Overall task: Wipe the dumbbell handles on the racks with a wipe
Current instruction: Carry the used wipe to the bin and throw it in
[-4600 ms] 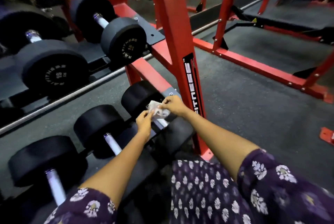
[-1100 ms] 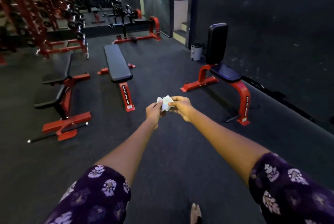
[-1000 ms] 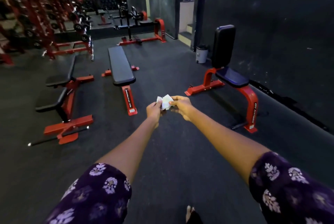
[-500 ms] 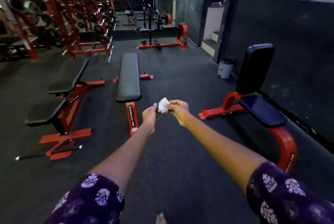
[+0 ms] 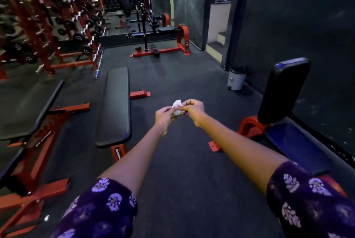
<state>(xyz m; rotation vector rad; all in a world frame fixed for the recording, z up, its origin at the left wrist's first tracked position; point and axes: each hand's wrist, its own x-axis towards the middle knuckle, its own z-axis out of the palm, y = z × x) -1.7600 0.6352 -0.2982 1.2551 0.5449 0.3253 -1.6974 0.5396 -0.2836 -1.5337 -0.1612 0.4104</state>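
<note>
Both my arms reach forward over the dark gym floor. My left hand [image 5: 164,115] and my right hand [image 5: 193,110] pinch a small crumpled white wipe [image 5: 176,105] between them at chest height. Red racks [image 5: 48,45] holding dumbbells and weights stand far off at the upper left, well out of reach. No dumbbell handle is near my hands.
A flat black bench [image 5: 115,107] on a red frame lies just left of my hands. An incline bench [image 5: 32,114] is further left. A seat with an upright back pad [image 5: 282,91] stands at right. A small white bin [image 5: 236,79] sits by the dark wall.
The dumbbell rack I faced is out of view; I have turned and walked forward along the floor. The benches and seat are closer. Both hands still hold the wipe.
</note>
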